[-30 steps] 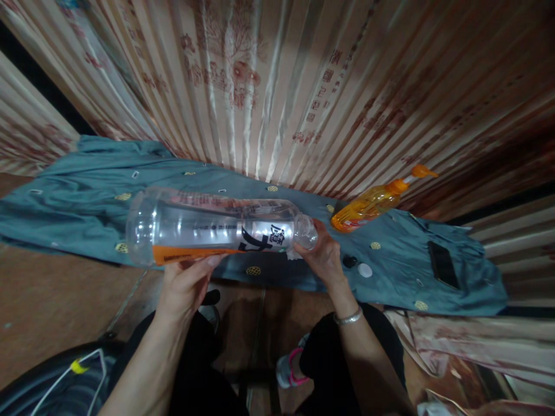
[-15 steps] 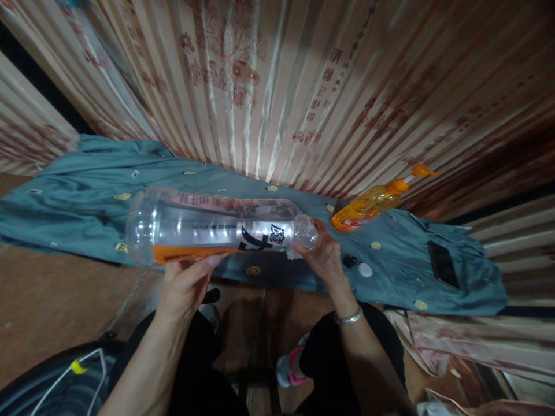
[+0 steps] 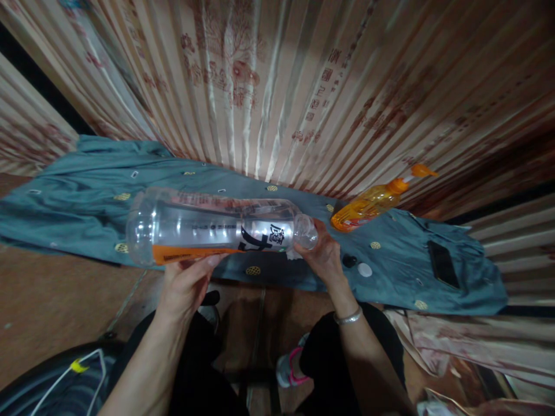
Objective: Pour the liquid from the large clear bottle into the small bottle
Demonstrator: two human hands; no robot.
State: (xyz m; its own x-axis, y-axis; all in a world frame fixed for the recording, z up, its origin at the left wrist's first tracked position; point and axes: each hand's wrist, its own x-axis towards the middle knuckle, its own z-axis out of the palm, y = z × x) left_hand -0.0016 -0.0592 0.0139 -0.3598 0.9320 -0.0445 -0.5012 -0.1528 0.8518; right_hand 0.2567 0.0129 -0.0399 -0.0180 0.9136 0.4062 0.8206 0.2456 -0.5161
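Note:
A large clear plastic bottle with a silver and orange label lies sideways in the air, its neck to the right. My left hand holds its body from below, thumb along the label. Around the neck, the fingers of my right hand are closed. A bit of whitish material shows beneath the neck by my right fingers; what it is I cannot tell. Behind my right hand a pump bottle of orange liquid stands on the teal cloth.
Right of my right hand lie a small black object and a white round cap. A dark phone rests farther right. A pleated curtain hangs behind the cloth. At the lower left is a black tub.

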